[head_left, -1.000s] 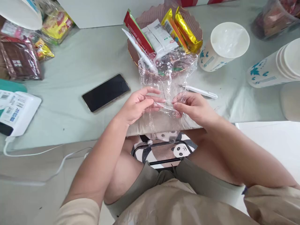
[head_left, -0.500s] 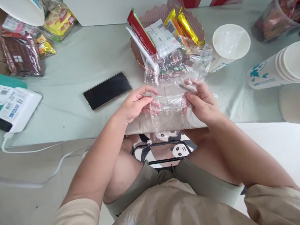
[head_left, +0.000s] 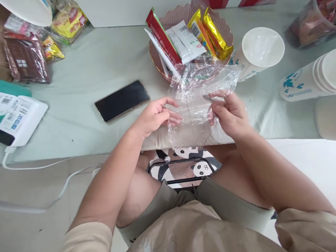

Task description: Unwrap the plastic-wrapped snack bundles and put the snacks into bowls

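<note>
A crinkled clear plastic bag (head_left: 199, 94) hangs over the table's front edge, stretched between both hands. My left hand (head_left: 154, 117) curls its fingers onto the bag's left edge. My right hand (head_left: 228, 113) pinches the bag's right side higher up. Just behind the bag stands a pink scalloped bowl (head_left: 189, 12) filled with snack bars in red, white and gold wrappers (head_left: 187, 40).
A black phone (head_left: 122, 99) lies left of the hands. Paper cups (head_left: 258, 52) and a lying stack of cups (head_left: 309, 78) are at the right. Snack packets (head_left: 26, 59) and a white device with cable (head_left: 18, 119) sit at the left. A panda-print stool (head_left: 183, 166) shows below.
My right hand has lifted and moved right, spreading the bag wider. My left hand has stayed near the table edge.
</note>
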{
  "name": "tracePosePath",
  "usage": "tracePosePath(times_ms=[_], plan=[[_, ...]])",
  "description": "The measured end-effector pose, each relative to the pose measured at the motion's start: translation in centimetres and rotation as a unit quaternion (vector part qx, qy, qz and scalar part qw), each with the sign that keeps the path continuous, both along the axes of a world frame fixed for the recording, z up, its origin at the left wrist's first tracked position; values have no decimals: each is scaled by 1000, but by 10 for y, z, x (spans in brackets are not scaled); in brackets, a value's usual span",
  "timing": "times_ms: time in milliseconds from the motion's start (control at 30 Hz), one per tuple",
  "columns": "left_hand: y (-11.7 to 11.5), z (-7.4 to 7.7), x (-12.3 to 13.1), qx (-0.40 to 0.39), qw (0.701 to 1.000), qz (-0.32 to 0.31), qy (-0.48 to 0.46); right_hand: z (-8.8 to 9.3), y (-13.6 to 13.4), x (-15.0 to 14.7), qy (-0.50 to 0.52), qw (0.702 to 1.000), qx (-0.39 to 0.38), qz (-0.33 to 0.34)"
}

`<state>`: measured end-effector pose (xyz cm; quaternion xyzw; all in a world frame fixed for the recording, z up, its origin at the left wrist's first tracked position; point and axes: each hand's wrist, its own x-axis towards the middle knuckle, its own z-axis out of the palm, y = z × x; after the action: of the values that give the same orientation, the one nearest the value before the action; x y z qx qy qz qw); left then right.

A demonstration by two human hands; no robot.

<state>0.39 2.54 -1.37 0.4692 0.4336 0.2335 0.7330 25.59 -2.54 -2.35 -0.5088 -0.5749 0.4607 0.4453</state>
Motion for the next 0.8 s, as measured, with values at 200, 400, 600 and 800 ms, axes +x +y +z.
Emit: tracePosePath(times_ms=[200, 400, 600, 800], plan=[[-4, -5, 10, 40, 998, 43, 20, 2, -3, -2, -26, 998, -4, 52], [-2, -6, 13, 34, 990, 115, 76, 3, -1, -2, -30, 999, -19, 29], [-2, -3, 10, 20, 994, 110, -9, 3, -2, -1, -55, 998, -15, 37], [-4, -7, 14, 55, 992, 108, 38, 5, -2, -3, -54, 996, -54, 49]])
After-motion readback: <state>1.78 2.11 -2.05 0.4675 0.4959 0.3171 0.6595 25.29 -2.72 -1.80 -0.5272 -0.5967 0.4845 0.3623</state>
